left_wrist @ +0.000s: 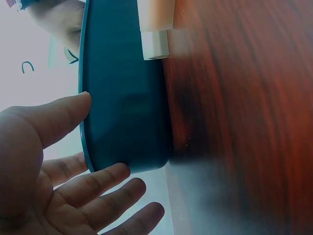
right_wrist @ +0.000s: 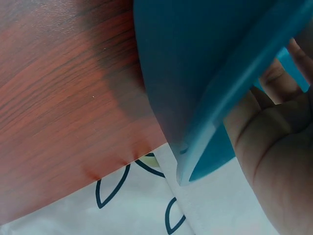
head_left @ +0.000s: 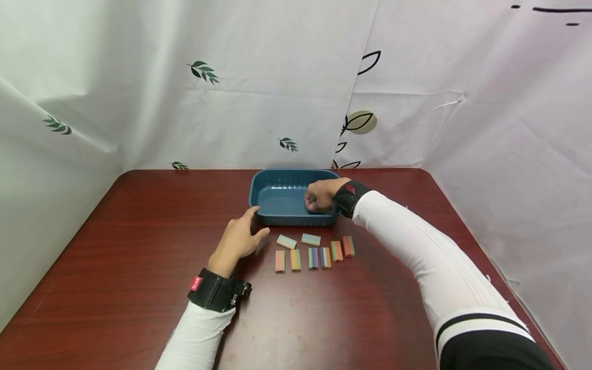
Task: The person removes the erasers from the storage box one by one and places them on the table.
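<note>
A blue rectangular basin stands at the table's far edge. My left hand is at its front left corner, fingers spread and thumb apart. In the left wrist view the left thumb and a fingertip lie against or very near the basin's wall. My right hand is inside the basin at the right, its fingers curled; whether anything is in them is hidden. Several small striped blocks, such as a green and purple one and a pale one, lie in front of the basin.
The brown wooden table reaches out to both sides. White cloth with leaf prints hangs behind and along the sides. My right forearm crosses over the table's right part.
</note>
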Action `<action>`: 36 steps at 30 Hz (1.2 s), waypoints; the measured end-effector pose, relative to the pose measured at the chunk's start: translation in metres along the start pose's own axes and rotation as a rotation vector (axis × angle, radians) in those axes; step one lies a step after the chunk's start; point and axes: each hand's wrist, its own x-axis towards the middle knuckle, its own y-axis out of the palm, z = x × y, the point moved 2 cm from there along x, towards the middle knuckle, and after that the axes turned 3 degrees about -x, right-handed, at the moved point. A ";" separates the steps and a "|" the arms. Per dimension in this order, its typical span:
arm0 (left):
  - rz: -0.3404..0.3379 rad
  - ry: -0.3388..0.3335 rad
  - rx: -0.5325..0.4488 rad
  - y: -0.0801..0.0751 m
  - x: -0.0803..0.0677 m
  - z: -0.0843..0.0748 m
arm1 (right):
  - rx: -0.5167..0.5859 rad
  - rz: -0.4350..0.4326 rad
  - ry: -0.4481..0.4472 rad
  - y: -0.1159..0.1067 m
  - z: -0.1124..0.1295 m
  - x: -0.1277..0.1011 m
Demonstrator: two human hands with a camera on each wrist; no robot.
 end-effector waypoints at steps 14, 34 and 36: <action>-0.003 0.005 -0.018 0.000 -0.002 -0.003 | 0.126 -0.147 -0.085 -0.008 -0.004 -0.011; -0.033 0.006 -0.025 0.001 -0.004 -0.004 | 0.494 -0.396 -0.128 0.003 -0.011 -0.041; -0.035 0.007 -0.025 0.000 -0.004 -0.004 | 0.520 -0.422 -0.137 0.005 -0.011 -0.045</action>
